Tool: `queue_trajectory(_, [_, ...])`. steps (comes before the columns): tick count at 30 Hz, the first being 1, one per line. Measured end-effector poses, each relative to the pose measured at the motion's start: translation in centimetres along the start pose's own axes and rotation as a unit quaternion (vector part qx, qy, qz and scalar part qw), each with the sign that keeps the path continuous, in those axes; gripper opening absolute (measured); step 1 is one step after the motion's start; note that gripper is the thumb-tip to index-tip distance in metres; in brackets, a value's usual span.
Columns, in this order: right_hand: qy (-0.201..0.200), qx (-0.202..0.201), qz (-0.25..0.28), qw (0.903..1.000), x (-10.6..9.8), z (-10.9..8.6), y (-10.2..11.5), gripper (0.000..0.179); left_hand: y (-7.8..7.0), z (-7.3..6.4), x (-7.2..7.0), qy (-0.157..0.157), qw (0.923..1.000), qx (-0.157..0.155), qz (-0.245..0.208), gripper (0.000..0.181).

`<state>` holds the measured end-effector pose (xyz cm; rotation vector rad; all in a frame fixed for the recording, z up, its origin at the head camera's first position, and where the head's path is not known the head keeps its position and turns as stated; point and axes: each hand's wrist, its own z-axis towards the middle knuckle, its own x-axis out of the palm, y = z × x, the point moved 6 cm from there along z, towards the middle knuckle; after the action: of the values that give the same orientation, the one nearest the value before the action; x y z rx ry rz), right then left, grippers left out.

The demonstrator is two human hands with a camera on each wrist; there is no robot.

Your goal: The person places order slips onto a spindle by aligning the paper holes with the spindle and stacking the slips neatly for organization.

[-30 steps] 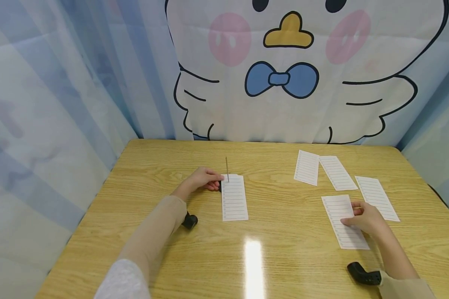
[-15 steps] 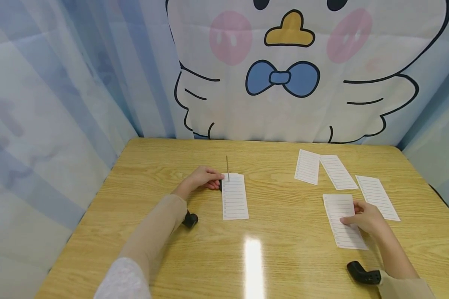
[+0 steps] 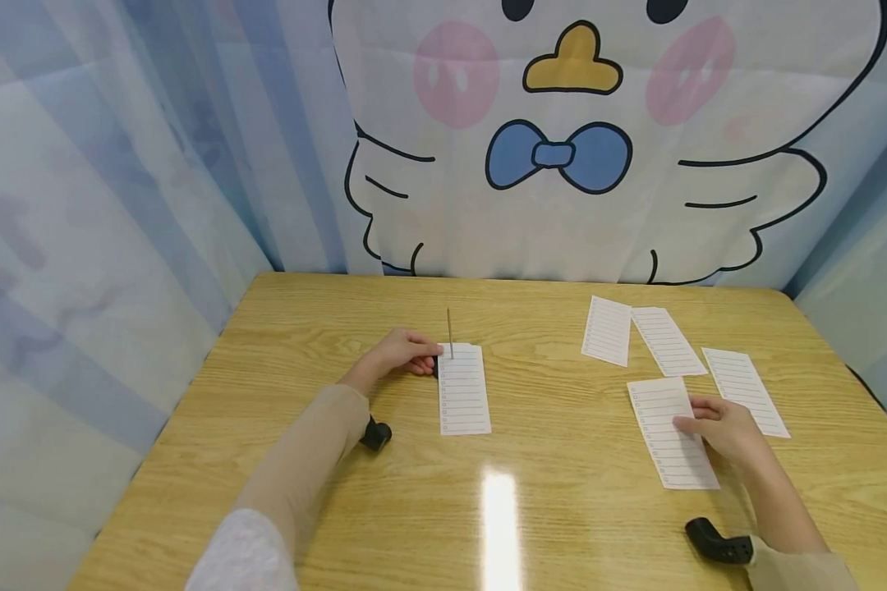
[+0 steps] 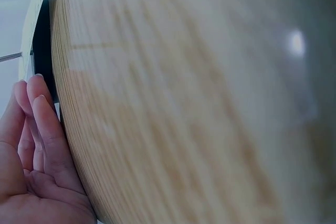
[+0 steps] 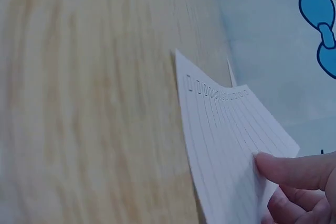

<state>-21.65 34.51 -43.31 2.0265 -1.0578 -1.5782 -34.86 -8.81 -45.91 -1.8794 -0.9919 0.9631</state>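
Note:
In the head view my left hand (image 3: pixel 402 353) pinches at the upper left corner of a black-based paper spike (image 4: pixel 45 51). Its thin metal rod (image 3: pixel 449 330) stands upright through the top of a small stack of lined checklist sheets (image 3: pixel 464 394). The sheets hide most of the base. On the right, my right hand (image 3: pixel 728 428) holds another checklist sheet (image 3: pixel 665 431) by its right edge, thumb on top and fingers beneath. That sheet bends and tilts in the right wrist view, its checkbox side up.
Three more lined sheets lie at the back right: one on the left (image 3: pixel 607 331), one in the middle (image 3: pixel 668 341), one nearer my right hand (image 3: pixel 745 392). A printed curtain (image 3: pixel 547 222) hangs behind the wooden table (image 3: pixel 562 509). Black devices (image 3: pixel 717 542) sit at both wrists.
The sheet in my right hand has shifted slightly left and away from me, its top tilting up a little. My left hand and the stack on the spike stay in place.

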Motion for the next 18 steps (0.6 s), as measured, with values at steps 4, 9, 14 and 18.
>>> queue_trajectory(4, [0.011, 0.007, 0.02, 0.9997, 0.2, 0.1, -0.1, 0.076, 0.1, 0.1, 0.0, 0.001, 1.0, 0.001, -0.002, 0.03])
queue_trajectory(9, [0.027, 0.018, 0.042, 0.9986, 0.4, 0.1, -0.1, 0.082, 0.2, 0.3, 0.0, 0.0, 1.0, 0.001, 0.0, 0.03])
queue_trajectory(14, [0.037, 0.033, 0.079, 0.9956, 0.7, 0.1, 0.0, 0.089, 0.2, 0.3, 0.0, 0.003, 1.0, 0.004, 0.004, 0.029])
queue_trajectory(18, [0.049, 0.034, 0.135, 0.9891, 1.3, 0.0, 0.5, 0.09, 0.1, 0.3, 0.0, 0.005, 1.0, 0.005, 0.004, 0.029])
